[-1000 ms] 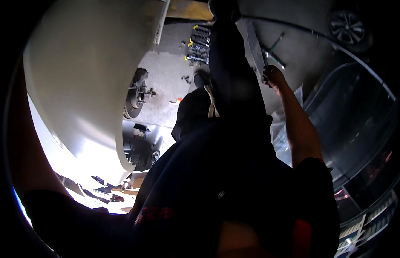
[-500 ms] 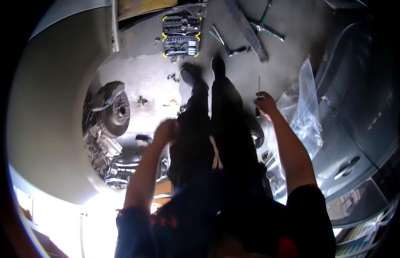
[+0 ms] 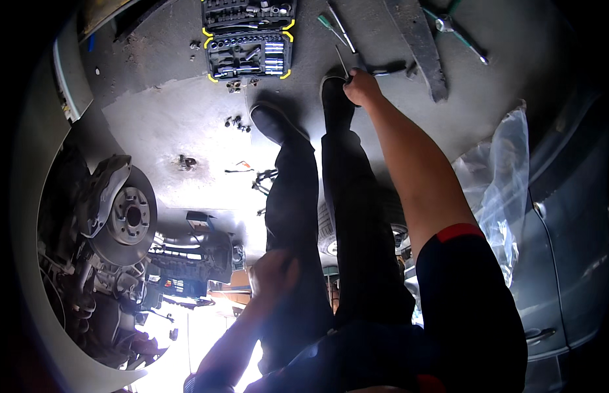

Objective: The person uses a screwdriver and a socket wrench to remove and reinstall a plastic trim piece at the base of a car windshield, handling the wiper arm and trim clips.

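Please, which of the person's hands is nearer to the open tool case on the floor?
Right. The right hand, holding a thin tool, is to the right of the tool case; the left hand is much farther, below it in the picture.

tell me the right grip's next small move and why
Probably lower the right grip and lay the thin-shafted tool on the floor: the arm is stretched out, and in this view the grip is close to the green-handled tool and black-handled tool lying there.
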`<action>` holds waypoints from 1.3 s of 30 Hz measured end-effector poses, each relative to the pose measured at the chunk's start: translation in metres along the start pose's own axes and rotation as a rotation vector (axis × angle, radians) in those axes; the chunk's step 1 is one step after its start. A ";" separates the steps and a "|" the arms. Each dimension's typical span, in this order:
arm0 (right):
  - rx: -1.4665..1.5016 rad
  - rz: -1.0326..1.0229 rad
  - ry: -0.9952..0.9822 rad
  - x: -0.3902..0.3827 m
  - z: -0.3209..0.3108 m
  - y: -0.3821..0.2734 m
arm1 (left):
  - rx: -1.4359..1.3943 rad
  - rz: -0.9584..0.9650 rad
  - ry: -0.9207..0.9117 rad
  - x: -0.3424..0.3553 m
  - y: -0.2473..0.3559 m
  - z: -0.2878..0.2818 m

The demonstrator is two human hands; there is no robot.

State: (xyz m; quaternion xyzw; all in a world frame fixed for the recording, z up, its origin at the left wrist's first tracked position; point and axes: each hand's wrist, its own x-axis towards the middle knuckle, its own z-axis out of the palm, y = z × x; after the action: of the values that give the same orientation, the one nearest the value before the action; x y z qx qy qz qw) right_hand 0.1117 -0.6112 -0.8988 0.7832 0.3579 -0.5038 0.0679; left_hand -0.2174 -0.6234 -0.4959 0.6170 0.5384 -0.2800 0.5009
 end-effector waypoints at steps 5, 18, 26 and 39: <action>0.007 -0.002 0.038 0.032 0.027 0.008 | -0.025 0.016 0.135 0.007 -0.008 -0.001; -0.100 0.159 0.250 0.050 0.026 0.040 | -0.009 -0.043 0.075 0.037 0.009 -0.045; -0.142 0.020 0.266 0.031 -0.015 0.065 | -0.199 0.100 -0.034 0.112 0.010 -0.019; 0.484 -0.267 -0.187 -0.169 -0.069 -0.087 | -0.432 0.171 0.044 0.197 0.016 0.023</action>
State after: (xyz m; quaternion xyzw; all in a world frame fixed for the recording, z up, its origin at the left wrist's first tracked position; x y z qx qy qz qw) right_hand 0.0683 -0.5976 -0.7019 0.6729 0.3192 -0.6490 -0.1552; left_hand -0.1461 -0.5676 -0.6732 0.5447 0.5427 -0.1011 0.6313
